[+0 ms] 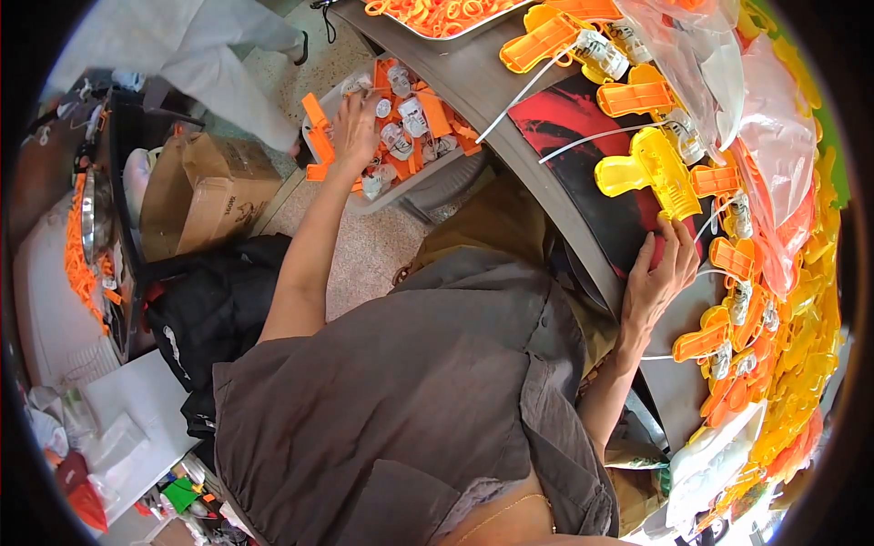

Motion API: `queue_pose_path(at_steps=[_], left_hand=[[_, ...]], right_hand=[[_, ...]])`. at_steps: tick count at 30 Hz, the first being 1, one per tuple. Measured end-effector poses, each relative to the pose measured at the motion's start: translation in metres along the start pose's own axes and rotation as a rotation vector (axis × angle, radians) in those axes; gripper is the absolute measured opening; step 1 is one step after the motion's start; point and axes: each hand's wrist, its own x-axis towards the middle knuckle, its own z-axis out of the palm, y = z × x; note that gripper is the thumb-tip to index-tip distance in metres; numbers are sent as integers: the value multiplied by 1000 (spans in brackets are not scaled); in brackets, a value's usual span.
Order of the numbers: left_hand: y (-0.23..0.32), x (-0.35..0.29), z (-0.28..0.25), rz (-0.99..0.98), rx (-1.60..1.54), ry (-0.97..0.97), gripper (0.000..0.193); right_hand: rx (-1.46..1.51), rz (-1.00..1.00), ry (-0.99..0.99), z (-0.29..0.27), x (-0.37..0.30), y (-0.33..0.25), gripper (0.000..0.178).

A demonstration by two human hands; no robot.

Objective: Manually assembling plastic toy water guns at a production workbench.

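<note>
My left hand [353, 135] reaches into a pale plastic bin [401, 193] at the far left, its fingers stretched down among orange plastic parts and clear plastic-wrapped pieces [397, 141]. Beneath its fingertips, what they touch is partly hidden. On the right, my right hand [666, 262] is over the table with fingers apart. Its fingertips touch the near end of a yellow plastic clip [648, 171], which lies across the edge of a black and red sheet [569, 123]. The thumb stays off the clip.
Orange clips [701, 338] with white wrapped pieces and white strips line the grey table [510, 77]. Heaps of yellow clips [806, 364] and clear plastic bags [774, 136] lie beyond. A tray [446, 35] holds orange rings. A cardboard box [214, 187] and another person's leg [214, 64] are at left.
</note>
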Motion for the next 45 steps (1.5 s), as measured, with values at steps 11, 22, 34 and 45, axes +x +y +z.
queue_pose_path(at_steps=[11,22,34,45], left_hand=[[-1,28,-45,-446,-878,307,34],[104,21,-157,-462,-1525,558,32],[202,-6,-163,-251,-1427,551,46],[234,-33,-145,163,-1180,725,64]], right_hand=[[11,11,25,-1,3,-2,29],[479,-196,71,-21,22,-91,27],[874,-105,31,4,34,-183,31],[1606,390,-204,-20,48,-165,30]])
